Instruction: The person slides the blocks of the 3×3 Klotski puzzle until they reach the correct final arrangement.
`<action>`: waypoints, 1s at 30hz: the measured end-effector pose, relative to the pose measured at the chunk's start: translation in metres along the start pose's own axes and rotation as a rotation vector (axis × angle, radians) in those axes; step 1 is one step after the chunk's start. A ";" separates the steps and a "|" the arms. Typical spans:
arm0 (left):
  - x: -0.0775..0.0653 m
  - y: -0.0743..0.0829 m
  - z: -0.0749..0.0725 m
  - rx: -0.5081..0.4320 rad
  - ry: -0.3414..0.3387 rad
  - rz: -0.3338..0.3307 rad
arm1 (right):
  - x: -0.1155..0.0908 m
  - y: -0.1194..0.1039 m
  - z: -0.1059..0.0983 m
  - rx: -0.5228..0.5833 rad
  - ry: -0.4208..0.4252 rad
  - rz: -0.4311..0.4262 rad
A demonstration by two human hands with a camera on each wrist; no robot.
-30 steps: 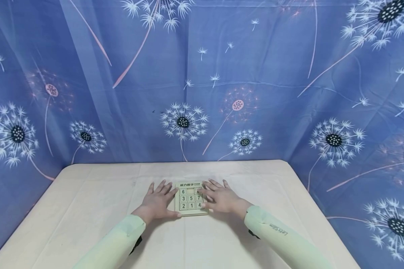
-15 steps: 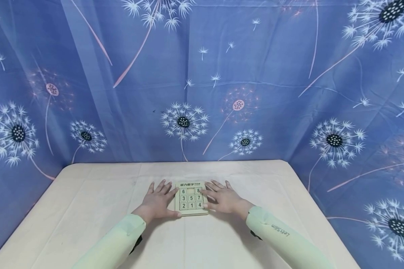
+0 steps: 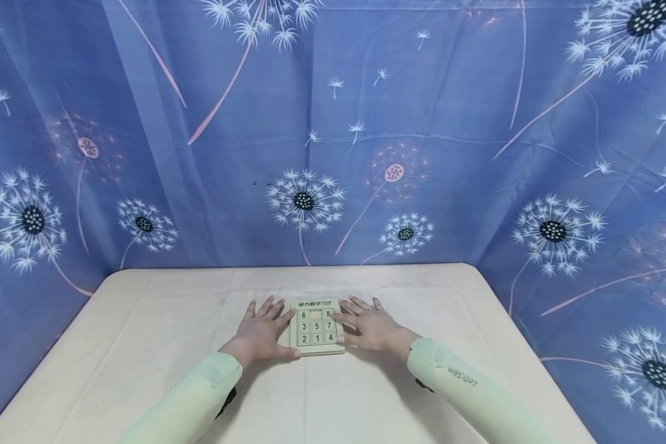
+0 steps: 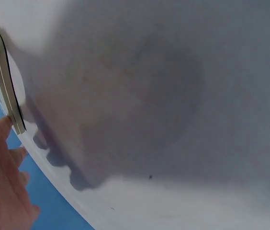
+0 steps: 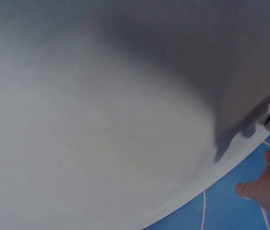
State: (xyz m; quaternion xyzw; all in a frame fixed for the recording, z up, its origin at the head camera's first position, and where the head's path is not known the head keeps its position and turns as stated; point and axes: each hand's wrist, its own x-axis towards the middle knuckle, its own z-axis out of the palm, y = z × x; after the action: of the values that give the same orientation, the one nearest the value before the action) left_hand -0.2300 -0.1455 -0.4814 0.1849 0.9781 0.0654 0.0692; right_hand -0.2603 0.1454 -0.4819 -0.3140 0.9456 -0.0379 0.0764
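A pale green number sliding puzzle [image 3: 319, 350] lies flat on the table in the head view. Its rows read 6, gap, 8; then 3, 5, 7; then 2, 1, 4. My left hand [image 3: 261, 336] is at its left side, fingers spread, with the index finger and thumb at the frame's edge. On the right side my right hand [image 3: 374, 328] has its index fingertip by the 8 tile [image 3: 328, 314] and its thumb by the 4 tile. The left wrist view catches the puzzle's side edge [image 4: 5, 81] beside the fingers; the right wrist view shows only a corner.
A cream cloth covers the table [image 3: 144, 345], whose far corners are rounded. Behind and on both sides hangs a blue curtain [image 3: 227, 203] printed with dandelions. Pale green sleeves [image 3: 183, 401] cover both forearms.
My right hand has drawn back slightly to the right, uncovering the 8 tile and more of the right column. The left hand and the tiles look the same.
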 end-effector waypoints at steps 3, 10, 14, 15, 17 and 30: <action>0.000 0.001 0.001 -0.001 -0.003 0.002 | -0.001 0.001 0.000 -0.013 -0.008 -0.006; 0.000 0.001 0.002 0.001 -0.008 -0.003 | -0.002 -0.001 -0.004 -0.016 -0.017 -0.025; 0.001 0.001 0.002 0.003 -0.009 -0.006 | -0.001 -0.002 -0.007 -0.024 -0.026 -0.021; 0.001 0.001 0.002 0.002 -0.009 -0.007 | -0.001 -0.002 -0.007 -0.031 -0.028 -0.019; 0.001 0.001 0.002 0.000 -0.010 -0.008 | 0.000 -0.002 -0.007 -0.039 -0.031 -0.016; 0.002 0.000 0.000 0.009 -0.016 -0.005 | 0.004 -0.003 -0.010 -0.045 -0.039 -0.019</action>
State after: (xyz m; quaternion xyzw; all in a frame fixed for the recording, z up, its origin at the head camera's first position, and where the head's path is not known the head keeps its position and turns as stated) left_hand -0.2320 -0.1449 -0.4817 0.1831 0.9783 0.0594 0.0764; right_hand -0.2635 0.1402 -0.4726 -0.3255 0.9414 -0.0113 0.0874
